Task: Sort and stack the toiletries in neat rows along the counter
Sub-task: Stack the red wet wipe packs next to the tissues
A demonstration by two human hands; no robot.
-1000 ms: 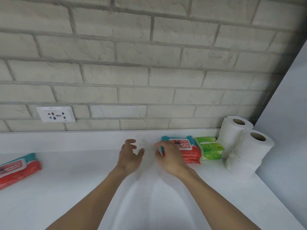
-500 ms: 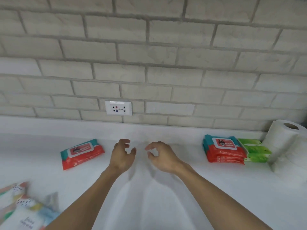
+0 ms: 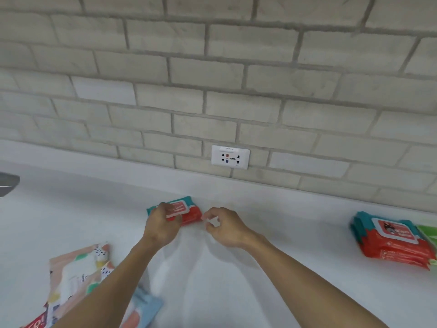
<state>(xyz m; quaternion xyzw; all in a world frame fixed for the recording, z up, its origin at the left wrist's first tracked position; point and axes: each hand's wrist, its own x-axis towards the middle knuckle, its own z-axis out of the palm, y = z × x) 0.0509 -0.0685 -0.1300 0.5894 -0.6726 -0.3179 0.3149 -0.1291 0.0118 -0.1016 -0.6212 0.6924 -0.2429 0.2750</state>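
A single red and teal wipes pack [image 3: 186,210] lies on the white counter [image 3: 283,233] near the back wall. My left hand [image 3: 162,224] grips its left end, fingers curled over the label. My right hand [image 3: 224,227] hovers just right of the pack, fingers curled, its fingertips at the pack's right edge; whether they touch is unclear. A stack of red and teal wipes packs [image 3: 390,240] sits at the far right, with a green pack [image 3: 429,235] beside it, cut off by the frame.
Colourful patterned packets [image 3: 80,273] and a light blue packet [image 3: 142,308] lie at the front left under my left forearm. A wall socket [image 3: 230,157] is set in the brick wall. A grey object [image 3: 7,185] pokes in at the left edge.
My view swung left, away from the toilet rolls and stacked packs. Both hands moved to the lone wipes pack, and my left hand has taken hold of it.
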